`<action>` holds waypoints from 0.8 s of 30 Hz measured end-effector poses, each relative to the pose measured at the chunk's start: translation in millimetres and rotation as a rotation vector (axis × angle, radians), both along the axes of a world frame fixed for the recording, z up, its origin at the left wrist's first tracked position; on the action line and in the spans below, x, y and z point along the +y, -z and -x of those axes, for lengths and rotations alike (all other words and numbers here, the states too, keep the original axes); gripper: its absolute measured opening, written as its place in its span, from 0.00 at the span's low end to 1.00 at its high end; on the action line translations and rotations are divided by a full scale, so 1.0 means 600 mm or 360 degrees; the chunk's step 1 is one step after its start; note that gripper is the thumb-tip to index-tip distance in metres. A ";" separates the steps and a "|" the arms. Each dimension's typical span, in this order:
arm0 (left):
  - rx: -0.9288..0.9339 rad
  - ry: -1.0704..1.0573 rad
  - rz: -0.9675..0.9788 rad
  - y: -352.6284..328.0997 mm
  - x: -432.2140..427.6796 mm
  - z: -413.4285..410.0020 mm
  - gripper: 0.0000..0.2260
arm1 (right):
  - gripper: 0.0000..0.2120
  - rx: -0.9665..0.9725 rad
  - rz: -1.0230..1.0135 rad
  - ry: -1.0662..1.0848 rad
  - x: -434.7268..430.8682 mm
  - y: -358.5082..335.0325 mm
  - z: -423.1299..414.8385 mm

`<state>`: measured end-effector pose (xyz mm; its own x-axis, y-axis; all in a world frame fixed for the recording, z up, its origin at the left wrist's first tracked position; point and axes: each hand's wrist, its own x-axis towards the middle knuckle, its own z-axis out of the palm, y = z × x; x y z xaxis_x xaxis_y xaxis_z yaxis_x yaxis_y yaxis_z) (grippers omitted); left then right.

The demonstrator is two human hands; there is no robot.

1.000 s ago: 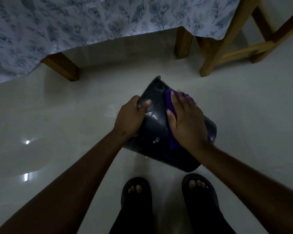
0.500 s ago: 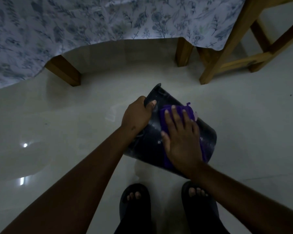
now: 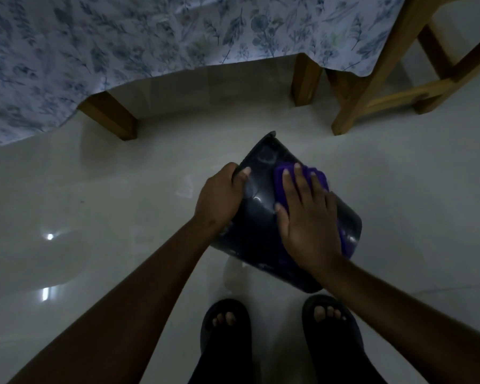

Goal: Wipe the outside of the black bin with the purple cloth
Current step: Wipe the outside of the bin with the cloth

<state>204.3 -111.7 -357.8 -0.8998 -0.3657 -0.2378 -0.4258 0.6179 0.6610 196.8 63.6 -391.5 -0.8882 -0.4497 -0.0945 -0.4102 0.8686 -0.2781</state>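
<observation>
Midway through the wipe: black bin (image 3: 257, 214) tipped on its side above the pale tiled floor (image 3: 122, 195), just ahead of two dark sandals (image 3: 227, 336), its rim end pointing away toward the wooden table legs (image 3: 111, 117) under a leaf-print tablecloth (image 3: 122, 37). Left hand (image 3: 219, 198) curled shut round the bin's left edge, thumb on the upper wall — steadying it. Right hand (image 3: 311, 217) spread flat, fingers open, pressing the purple cloth (image 3: 281, 187) against the bin's upturned side; cloth peeking out beyond the fingertips and along the right of the palm. Faint smears and a glint showing on the wall between the hands. By the look of it, only the upper face being covered so far — the underside and far side, hidden from view, likely left to do.
</observation>
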 end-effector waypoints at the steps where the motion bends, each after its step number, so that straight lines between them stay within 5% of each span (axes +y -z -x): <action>1: 0.0009 0.0021 0.0036 0.001 0.002 0.007 0.15 | 0.30 0.0008 0.0000 -0.0023 0.000 -0.003 -0.016; 8: 0.0077 -0.0061 -0.0053 -0.001 0.015 0.015 0.15 | 0.27 -0.0128 0.0137 0.0150 -0.020 -0.002 0.106; 15: -0.0014 -0.0039 0.0012 0.005 0.010 0.033 0.13 | 0.30 -0.0006 -0.0018 0.0042 -0.019 -0.008 -0.020; 18: 0.0025 -0.0018 -0.0049 0.001 0.008 0.032 0.12 | 0.28 0.0029 0.0072 -0.0002 -0.032 -0.007 0.033; 24: -0.0032 -0.0033 0.0001 -0.007 0.009 0.029 0.13 | 0.27 -0.0229 0.0213 0.0241 0.002 -0.002 0.104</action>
<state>186.8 -106.2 -353.4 -0.8870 -0.3847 -0.2554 -0.4518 0.6092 0.6517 134.5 64.8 -390.6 -0.9281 -0.3296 -0.1733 -0.2261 0.8686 -0.4410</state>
